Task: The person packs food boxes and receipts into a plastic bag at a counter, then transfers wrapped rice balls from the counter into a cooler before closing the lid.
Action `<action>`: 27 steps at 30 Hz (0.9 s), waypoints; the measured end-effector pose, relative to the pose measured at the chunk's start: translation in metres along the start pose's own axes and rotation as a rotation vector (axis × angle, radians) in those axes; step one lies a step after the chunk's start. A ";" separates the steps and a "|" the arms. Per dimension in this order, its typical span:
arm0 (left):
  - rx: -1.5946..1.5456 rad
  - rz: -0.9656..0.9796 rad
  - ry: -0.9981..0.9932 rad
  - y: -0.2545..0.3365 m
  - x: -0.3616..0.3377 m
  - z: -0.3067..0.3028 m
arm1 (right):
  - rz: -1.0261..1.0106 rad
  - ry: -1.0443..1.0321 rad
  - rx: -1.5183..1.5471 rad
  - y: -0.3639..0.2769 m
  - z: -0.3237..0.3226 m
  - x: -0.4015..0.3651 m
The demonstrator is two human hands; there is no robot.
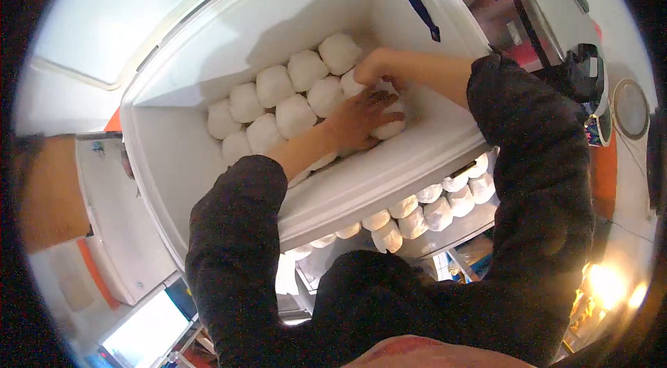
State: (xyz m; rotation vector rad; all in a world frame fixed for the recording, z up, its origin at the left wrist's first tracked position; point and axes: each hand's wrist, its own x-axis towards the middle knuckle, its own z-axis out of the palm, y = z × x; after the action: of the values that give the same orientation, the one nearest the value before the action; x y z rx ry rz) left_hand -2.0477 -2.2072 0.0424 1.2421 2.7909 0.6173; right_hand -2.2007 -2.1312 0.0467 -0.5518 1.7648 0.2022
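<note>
Pale rounded lumps point(295, 116) sit in rows inside a deep white bin point(389, 168). The person's left hand point(347, 121) spreads open over some; the right hand point(377, 66) curls beside it, its grip unclear. The lumps look soft, dentable and fairly light, best cupped around their sides.

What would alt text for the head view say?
The person's left hand and right hand reach into a deep white bin, among rounded white pieces set in rows. More pale pieces show past the bin's near edge.
</note>
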 end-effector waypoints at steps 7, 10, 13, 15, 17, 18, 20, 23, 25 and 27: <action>0.021 -0.372 -0.040 0.017 -0.041 0.017 | 0.106 -0.370 0.233 0.034 0.026 0.028; -0.055 -0.522 0.045 0.028 -0.050 0.014 | 0.022 -0.370 0.214 0.031 0.027 0.017; -0.203 -0.627 0.015 0.030 -0.043 -0.002 | -0.018 -0.372 0.207 0.030 0.030 0.006; -0.253 -0.613 -0.051 0.026 -0.041 -0.009 | -0.038 -0.373 0.194 0.030 0.032 0.002; -0.201 -0.498 -0.076 0.022 -0.041 -0.015 | -0.057 -0.365 0.179 0.029 0.034 -0.003; -0.210 -0.454 -0.034 0.021 -0.040 -0.015 | -0.064 -0.359 0.175 0.029 0.034 -0.005; -0.232 -0.363 0.042 0.019 -0.041 -0.006 | -0.091 -0.355 0.170 0.028 0.036 -0.006; -0.321 -0.210 0.026 -0.016 -0.039 0.015 | -0.107 -0.342 0.146 0.021 0.037 -0.004; -0.564 -0.478 0.004 -0.024 -0.039 -0.013 | 0.005 -0.344 0.125 0.017 0.041 0.002; -0.695 -0.574 0.007 -0.034 -0.041 -0.014 | 0.224 -0.290 0.174 0.007 0.039 0.003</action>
State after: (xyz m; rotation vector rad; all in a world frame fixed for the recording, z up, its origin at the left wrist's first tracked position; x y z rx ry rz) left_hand -2.0464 -2.2618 0.0376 0.2957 2.3803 1.3355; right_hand -2.1704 -2.1099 0.0322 -0.1873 1.5397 0.2679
